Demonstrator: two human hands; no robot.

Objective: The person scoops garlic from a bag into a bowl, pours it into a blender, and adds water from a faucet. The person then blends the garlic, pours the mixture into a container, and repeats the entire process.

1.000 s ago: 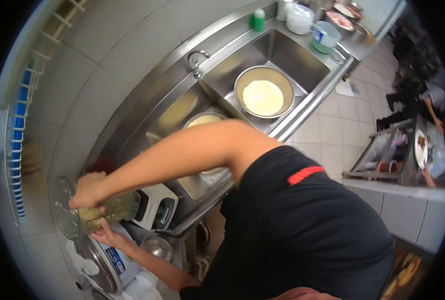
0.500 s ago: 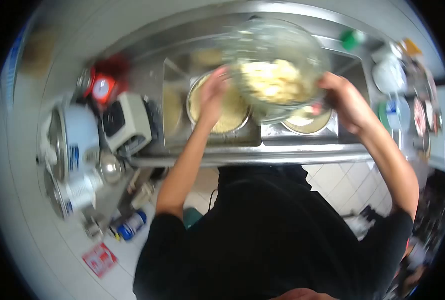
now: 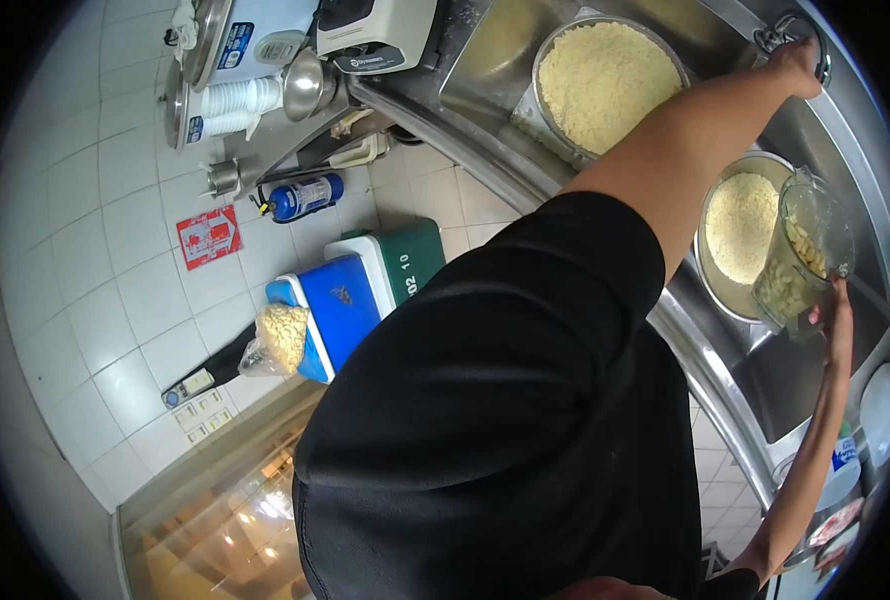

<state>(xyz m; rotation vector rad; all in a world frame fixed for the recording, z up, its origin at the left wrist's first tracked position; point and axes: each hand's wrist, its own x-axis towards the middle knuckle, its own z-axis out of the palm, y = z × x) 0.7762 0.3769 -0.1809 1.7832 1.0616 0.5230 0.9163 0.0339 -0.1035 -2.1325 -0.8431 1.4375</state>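
My left hand (image 3: 797, 68) reaches to the faucet (image 3: 773, 36) at the sink's back edge. Its fingers close on the fitting, though they are partly hidden. In my right hand (image 3: 837, 308) is a clear blender jar (image 3: 833, 215), gripped at its handle side and tilted over the sink. Pale yellow chunks (image 3: 787, 285) fill its lower part. Just beside the jar, a round metal bowl (image 3: 707, 255) contains pale yellow crumbly meal (image 3: 743, 228). A larger round pan (image 3: 539, 95) of similar meal (image 3: 610, 85) sits in the other basin, behind my left forearm.
The steel sink's front rim (image 3: 700, 360) runs along my body. A blender base (image 3: 380, 35) and a metal bowl (image 3: 308, 84) stand left. On the floor are a fire extinguisher (image 3: 305, 197), a blue cooler (image 3: 340, 310) and a bag of yellow pieces (image 3: 283, 335).
The view has turned and shifted. My left hand has moved from beside the jar to the faucet. The jar, still in my right hand, is now lower, beside the smaller bowl.
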